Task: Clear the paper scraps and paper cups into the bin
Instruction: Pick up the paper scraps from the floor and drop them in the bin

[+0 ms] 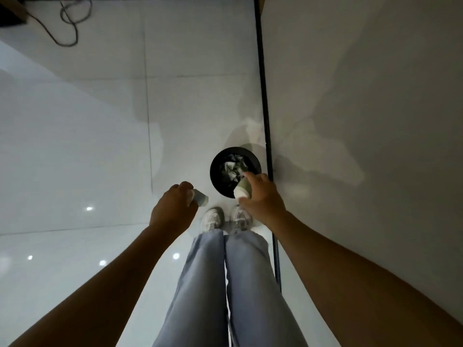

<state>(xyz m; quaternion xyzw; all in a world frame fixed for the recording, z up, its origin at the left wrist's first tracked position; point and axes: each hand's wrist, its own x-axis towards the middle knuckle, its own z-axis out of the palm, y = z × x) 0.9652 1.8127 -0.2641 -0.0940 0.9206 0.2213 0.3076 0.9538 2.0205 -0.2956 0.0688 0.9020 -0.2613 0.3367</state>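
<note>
Left hand (pixel 172 209): grips paper cup (pixel 200 198) | Right hand (pixel 260 196): grips second cup (pixel 242 188) over bin (pixel 217 161) | Bin: holds crumpled paper scraps (pixel 231 167)

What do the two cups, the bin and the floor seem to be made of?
Right-hand cup and left-hand cup: apparently matte paper, pale rim, greenish wall. Bin: black, probably plastic, though finish is unclear. Floor: glossy tile; it reflects lights and shows joint lines.

Green-banded cups (pixel 242 189) (pixel 200 197) above scrap-filled black bin (pixel 215 171)
</note>
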